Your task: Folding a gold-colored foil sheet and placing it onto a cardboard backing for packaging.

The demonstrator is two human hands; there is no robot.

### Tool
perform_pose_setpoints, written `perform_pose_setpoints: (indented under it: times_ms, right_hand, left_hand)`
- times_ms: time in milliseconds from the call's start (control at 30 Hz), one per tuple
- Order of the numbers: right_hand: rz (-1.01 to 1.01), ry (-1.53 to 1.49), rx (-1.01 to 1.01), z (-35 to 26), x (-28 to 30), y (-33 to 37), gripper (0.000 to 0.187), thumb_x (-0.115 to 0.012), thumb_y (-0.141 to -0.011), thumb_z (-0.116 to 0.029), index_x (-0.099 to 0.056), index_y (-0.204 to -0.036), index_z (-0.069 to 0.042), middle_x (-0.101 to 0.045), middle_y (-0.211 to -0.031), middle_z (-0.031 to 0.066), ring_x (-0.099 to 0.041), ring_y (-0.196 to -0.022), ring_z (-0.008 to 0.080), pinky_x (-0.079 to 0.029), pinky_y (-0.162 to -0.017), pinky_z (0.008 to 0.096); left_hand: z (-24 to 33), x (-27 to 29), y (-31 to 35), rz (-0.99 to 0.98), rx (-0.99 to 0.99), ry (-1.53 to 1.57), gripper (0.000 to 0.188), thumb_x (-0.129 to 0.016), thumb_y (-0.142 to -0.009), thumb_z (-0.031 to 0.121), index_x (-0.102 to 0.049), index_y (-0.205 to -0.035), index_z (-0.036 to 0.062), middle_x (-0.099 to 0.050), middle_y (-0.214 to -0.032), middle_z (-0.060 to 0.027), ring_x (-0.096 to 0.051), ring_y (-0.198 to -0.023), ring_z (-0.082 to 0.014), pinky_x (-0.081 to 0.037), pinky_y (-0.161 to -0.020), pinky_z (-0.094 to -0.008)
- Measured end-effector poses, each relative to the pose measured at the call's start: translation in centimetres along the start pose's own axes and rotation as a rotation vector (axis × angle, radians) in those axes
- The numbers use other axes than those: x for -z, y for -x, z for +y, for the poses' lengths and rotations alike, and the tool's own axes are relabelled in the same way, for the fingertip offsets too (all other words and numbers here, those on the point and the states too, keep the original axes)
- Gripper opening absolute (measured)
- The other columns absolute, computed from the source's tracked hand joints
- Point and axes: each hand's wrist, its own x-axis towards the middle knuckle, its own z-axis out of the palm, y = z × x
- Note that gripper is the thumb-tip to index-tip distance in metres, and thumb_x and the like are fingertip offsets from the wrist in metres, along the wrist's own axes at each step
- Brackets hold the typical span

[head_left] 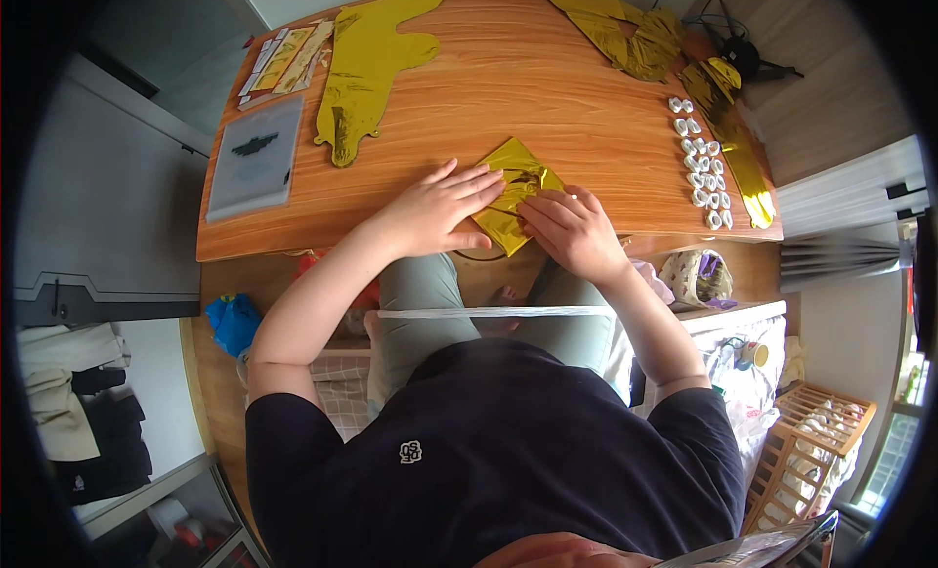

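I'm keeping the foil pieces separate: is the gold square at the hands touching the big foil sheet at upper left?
Apart. The head view shows wooden tabletop between the gold square and foil sheet.

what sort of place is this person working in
Probably a room in a home: there are clothes at the left, a grey curtain at the right, and a wood-grain table serving as the work surface.

The right grip point(571, 230) seems to hide some gold foil point(513, 193).
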Motion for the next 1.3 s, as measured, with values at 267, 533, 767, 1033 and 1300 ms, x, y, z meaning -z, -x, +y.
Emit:
perform_pose_setpoints:
  times_ms: [267,533,767,1033,1300]
  right_hand:
    - [0.05,-0.129,-0.076,-0.1,-0.5,0.4,0.028,-0.076,-0.084,-0.015,-0.074,-0.112,-0.01,-0.07,-0.112,0.0023,-0.067,-0.095,0.0224,-0.054,-0.087,0.037]
    - [0.029,-0.184,-0.153,-0.3,-0.8,0.8,0.027,-0.075,-0.088,-0.014,-0.075,-0.114,-0.009,-0.072,-0.113,0.0062,-0.069,-0.098,0.0261,-0.055,-0.087,0.0393]
    - [0.034,-0.199,-0.211,-0.4,-1.2,1.0,0.025,-0.076,-0.088,-0.013,-0.076,-0.113,-0.007,-0.073,-0.111,0.0069,-0.07,-0.096,0.0264,-0.058,-0.084,0.0395]
    - [0.033,-0.17,-0.19,-0.6,-1.1,1.0,0.026,-0.076,-0.087,-0.013,-0.075,-0.112,-0.007,-0.073,-0.112,0.0068,-0.07,-0.097,0.026,-0.058,-0.084,0.0388]
    - [-0.043,-0.151,-0.233,-2.1,-0.4,0.9,0.033,-0.074,-0.089,-0.018,-0.072,-0.12,-0.007,-0.07,-0.119,0.0073,-0.067,-0.103,0.0267,-0.056,-0.088,0.0411]
  left_hand:
    - [-2.3,1.3,-0.3,0.16,0.129,0.621,0.05,-0.05,-0.109,0.025,-0.044,-0.156,0.0096,-0.046,-0.16,-0.0111,-0.039,-0.151,-0.0239,-0.028,-0.125,-0.0431]
    - [6.1,-2.4,3.2,0.568,0.238,0.0,0.044,-0.07,-0.093,0.025,-0.064,-0.134,0.0099,-0.065,-0.135,-0.0103,-0.06,-0.129,-0.0278,-0.04,-0.114,-0.0548]
    - [6.3,-4.5,3.4,0.434,0.274,-0.195,0.073,-0.072,-0.089,0.049,-0.053,-0.15,0.013,-0.05,-0.155,-0.0105,-0.045,-0.146,-0.028,-0.031,-0.12,-0.0556]
    - [5.9,-4.0,3.4,0.404,0.253,-0.196,0.078,-0.071,-0.086,0.057,-0.054,-0.148,0.0129,-0.052,-0.15,-0.0098,-0.047,-0.143,-0.0297,-0.032,-0.12,-0.0544]
    - [4.2,-1.8,2.1,0.399,0.225,-0.207,0.07,-0.068,-0.09,0.057,-0.057,-0.144,0.0138,-0.059,-0.142,-0.0092,-0.054,-0.135,-0.0288,-0.035,-0.118,-0.0533]
